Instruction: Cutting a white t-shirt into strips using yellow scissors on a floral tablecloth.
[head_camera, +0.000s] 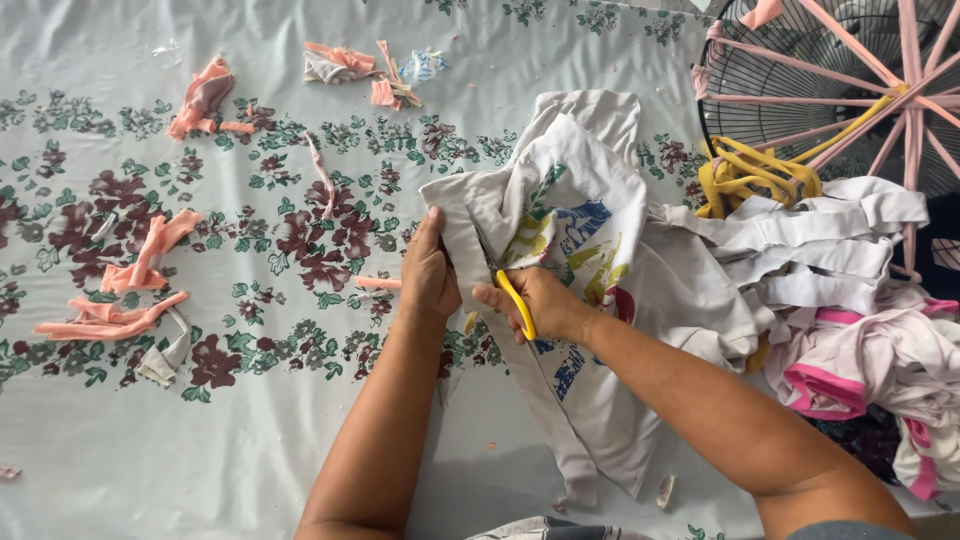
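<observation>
Cutting into a printed white garment (590, 250) with yellow-handled scissors (517, 303).

Left hand (428, 272) clenched on the cloth's edge just left of the cut, pulling it taut so the blades bite cleanly; right hand (540, 305) closed through the scissor loops, blades hidden under a fold. Rest of the garment spread away from both hands on the floral tablecloth (250, 420). Pink strips (115, 318) lying well left of the grip — white strips (810, 250) heaped to its right, beside a fan grille (800, 70).
</observation>
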